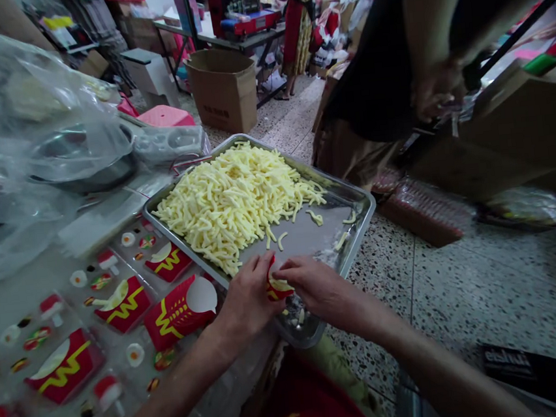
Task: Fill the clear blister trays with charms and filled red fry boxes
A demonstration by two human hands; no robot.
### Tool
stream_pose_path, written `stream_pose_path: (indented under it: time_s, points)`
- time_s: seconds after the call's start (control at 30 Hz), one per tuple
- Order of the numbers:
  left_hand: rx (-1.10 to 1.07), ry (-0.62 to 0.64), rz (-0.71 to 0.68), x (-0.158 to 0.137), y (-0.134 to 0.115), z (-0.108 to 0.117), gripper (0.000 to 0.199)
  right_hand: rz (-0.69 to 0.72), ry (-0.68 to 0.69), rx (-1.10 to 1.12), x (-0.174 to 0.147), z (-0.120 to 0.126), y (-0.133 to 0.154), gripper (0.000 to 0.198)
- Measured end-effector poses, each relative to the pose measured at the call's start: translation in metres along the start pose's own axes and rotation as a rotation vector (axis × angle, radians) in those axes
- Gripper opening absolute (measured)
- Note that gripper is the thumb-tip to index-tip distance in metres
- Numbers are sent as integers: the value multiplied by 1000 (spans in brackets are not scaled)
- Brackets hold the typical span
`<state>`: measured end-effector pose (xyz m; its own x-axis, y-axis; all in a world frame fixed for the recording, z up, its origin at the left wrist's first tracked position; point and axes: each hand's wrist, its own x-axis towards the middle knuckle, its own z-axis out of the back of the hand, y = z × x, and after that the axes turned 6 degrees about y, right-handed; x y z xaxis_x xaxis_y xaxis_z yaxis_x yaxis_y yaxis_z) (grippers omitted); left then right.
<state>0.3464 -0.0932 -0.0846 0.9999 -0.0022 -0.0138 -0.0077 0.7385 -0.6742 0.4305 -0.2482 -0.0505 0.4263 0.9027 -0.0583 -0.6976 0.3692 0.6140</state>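
Note:
My left hand [254, 293] is closed around a small red french fry carton [278, 290], held over the near corner of a metal tray [365, 216]. My right hand [318, 290] has its fingers bent together at the carton's mouth. Pale yellow fry-shaped sticks [238, 199] show in the carton under those fingertips; what the fingers themselves pinch is hidden. The same sticks lie heaped on the far and left part of the tray, with several loose ones nearer its right side.
Left of the tray, flat red cartons [180, 311] and small toy food pieces lie under clear plastic on a table. Behind are a metal bowl [86, 155] under plastic bags and a cardboard box [222, 89]. A person in dark clothes [385, 47] stands close at right; another stands farther back.

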Motion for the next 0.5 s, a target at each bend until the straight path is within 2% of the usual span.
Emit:
stream_pose_path:
  time_s: [0.1, 0.17, 0.27, 0.33, 0.4, 0.47, 0.5]
  points:
    - [-71, -36, -58, -5, -1, -1, 78, -73, -177, 167, -5, -6, 3, 19]
    - [-128, -46, -83, -7, -1, -1, 71, -151, -267, 261, -4, -14, 9, 16]
    - [-155, -62, -89, -11, 4, 1, 57, -155, -224, 341, 2, -14, 14, 18]
    - [-127, -98, -71, -15, 9, 6, 65, -64, -138, 372, 10, 0, 3, 18]
    - [-91, -129, -42, -20, 13, 11, 79, 44, -100, 271, 24, 22, -19, 17]
    - [-65, -140, -19, -25, 15, 17, 83, 121, -77, -33, 42, 42, -43, 22]
    - [-57, -144, -15, -27, 16, 19, 83, 155, -14, -192, 53, 50, -54, 25]
